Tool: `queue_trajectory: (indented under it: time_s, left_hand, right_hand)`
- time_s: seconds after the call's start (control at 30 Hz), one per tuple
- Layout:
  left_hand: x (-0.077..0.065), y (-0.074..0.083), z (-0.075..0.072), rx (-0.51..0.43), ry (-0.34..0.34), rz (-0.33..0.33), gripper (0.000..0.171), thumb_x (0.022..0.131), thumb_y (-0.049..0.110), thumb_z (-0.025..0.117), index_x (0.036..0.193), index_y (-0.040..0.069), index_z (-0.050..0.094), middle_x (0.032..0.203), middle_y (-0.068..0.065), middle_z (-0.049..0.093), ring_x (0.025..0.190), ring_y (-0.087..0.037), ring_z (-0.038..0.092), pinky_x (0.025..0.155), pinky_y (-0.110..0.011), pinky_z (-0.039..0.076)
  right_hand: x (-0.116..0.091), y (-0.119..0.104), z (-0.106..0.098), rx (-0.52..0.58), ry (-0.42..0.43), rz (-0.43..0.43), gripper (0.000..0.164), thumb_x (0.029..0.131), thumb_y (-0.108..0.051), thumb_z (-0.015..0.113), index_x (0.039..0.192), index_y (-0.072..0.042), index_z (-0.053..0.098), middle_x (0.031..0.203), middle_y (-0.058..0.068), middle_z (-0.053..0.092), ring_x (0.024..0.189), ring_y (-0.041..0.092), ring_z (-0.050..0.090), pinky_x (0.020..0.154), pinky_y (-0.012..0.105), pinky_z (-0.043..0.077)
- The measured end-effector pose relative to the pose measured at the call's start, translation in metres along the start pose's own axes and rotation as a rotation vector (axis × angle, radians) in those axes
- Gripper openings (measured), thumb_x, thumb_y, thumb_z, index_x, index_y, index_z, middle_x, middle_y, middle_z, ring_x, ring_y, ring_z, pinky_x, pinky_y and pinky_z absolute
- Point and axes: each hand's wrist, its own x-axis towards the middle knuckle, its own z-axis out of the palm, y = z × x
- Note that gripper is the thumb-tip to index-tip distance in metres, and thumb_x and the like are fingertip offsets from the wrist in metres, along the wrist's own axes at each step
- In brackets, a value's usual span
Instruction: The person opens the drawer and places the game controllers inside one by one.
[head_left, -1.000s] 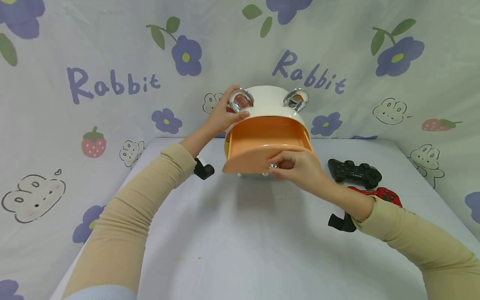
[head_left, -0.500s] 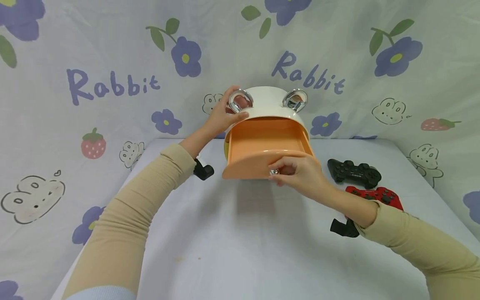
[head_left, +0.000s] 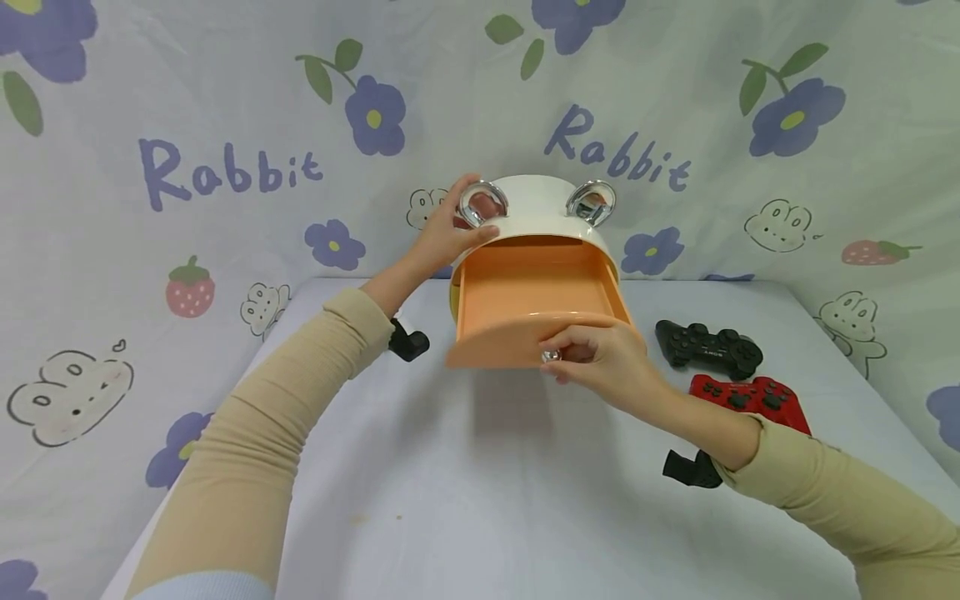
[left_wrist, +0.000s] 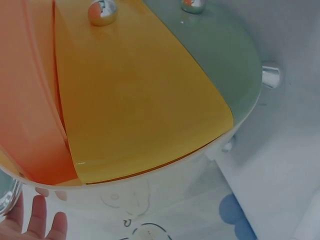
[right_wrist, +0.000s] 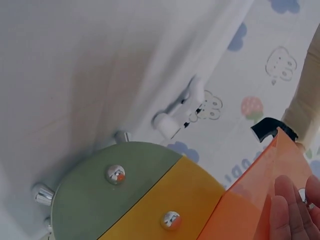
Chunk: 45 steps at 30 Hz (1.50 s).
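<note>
A small drawer cabinet with a white shell and two shiny ear-shaped rings stands at the back middle of the table. Its top orange drawer is pulled well out, with the drawer floor showing. My right hand pinches the silver knob on that drawer's front. At the cabinet's upper left, my left hand holds the shell beside the left ear ring, thumb in front. The yellow drawer and green drawer below are closed, as the wrist views show.
A black game controller and a red one lie right of the cabinet, close to my right forearm. A white controller shows beyond the cabinet in the right wrist view. Behind the table hangs a printed cloth.
The orange drawer has come further out toward me, with my right hand drawing back on its knob. More of its inside shows. The left hand keeps its place on the cabinet.
</note>
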Motion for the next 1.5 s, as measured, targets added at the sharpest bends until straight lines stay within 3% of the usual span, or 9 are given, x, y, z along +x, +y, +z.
queue_trajectory:
  time_s: [0.47,0.93,1.1,1.2,1.37,1.5]
  left_hand:
    - [0.000,-0.001,-0.001,0.018,0.000,-0.005,0.077,0.081,0.029,0.070,0.143,0.028,0.024,0.135,-0.006,0.041,0.099,-0.023,0.049,0.088,-0.039,0.043]
    - [0.001,0.000,0.000,0.036,0.009,-0.007,0.078,0.081,0.029,0.070,0.143,0.028,0.024,0.134,-0.007,0.041,0.099,-0.023,0.049,0.086,-0.038,0.043]
    - [0.001,-0.001,0.000,0.033,0.007,-0.010,0.078,0.081,0.030,0.070,0.143,0.029,0.023,0.135,-0.006,0.040,0.099,-0.023,0.049,0.087,-0.039,0.043]
    - [0.000,-0.001,0.000,0.028,0.005,-0.014,0.078,0.081,0.030,0.070,0.143,0.029,0.023,0.136,-0.006,0.039,0.099,-0.023,0.048,0.087,-0.039,0.043]
    - [0.000,-0.001,0.000,0.037,0.005,-0.024,0.078,0.081,0.031,0.070,0.143,0.030,0.023,0.137,-0.006,0.039,0.100,-0.023,0.048,0.089,-0.040,0.043]
    - [0.000,-0.001,0.000,0.039,0.006,-0.024,0.078,0.081,0.031,0.069,0.143,0.030,0.023,0.137,-0.006,0.039,0.100,-0.023,0.049,0.089,-0.040,0.043]
  right_hand:
    - [-0.005,0.004,0.009,-0.035,-0.001,-0.025,0.021,0.072,-0.011,0.075,0.092,-0.006,0.071,0.074,0.001,0.068,0.064,0.006,0.065,0.061,0.018,0.052]
    - [-0.008,0.008,0.009,0.014,-0.010,-0.071,0.023,0.073,-0.003,0.073,0.096,-0.003,0.071,0.084,0.007,0.069,0.066,0.009,0.066,0.062,0.020,0.053]
    - [-0.011,0.005,-0.002,0.087,-0.092,-0.013,0.025,0.080,-0.005,0.068,0.104,-0.003,0.068,0.095,0.011,0.066,0.065,0.011,0.065,0.063,0.024,0.053]
    - [-0.013,0.002,-0.014,0.082,-0.121,0.003,0.025,0.082,-0.009,0.066,0.107,-0.005,0.067,0.093,0.008,0.069,0.065,0.011,0.064,0.062,0.026,0.053]
    - [-0.018,-0.004,-0.039,-0.029,-0.074,-0.022,0.025,0.081,-0.005,0.067,0.106,-0.002,0.067,0.083,0.007,0.070,0.064,0.007,0.064,0.063,0.021,0.052]
    - [-0.024,-0.003,-0.059,-0.074,-0.035,0.017,0.030,0.082,-0.004,0.066,0.111,0.000,0.063,0.084,0.010,0.070,0.068,0.006,0.066,0.068,0.015,0.050]
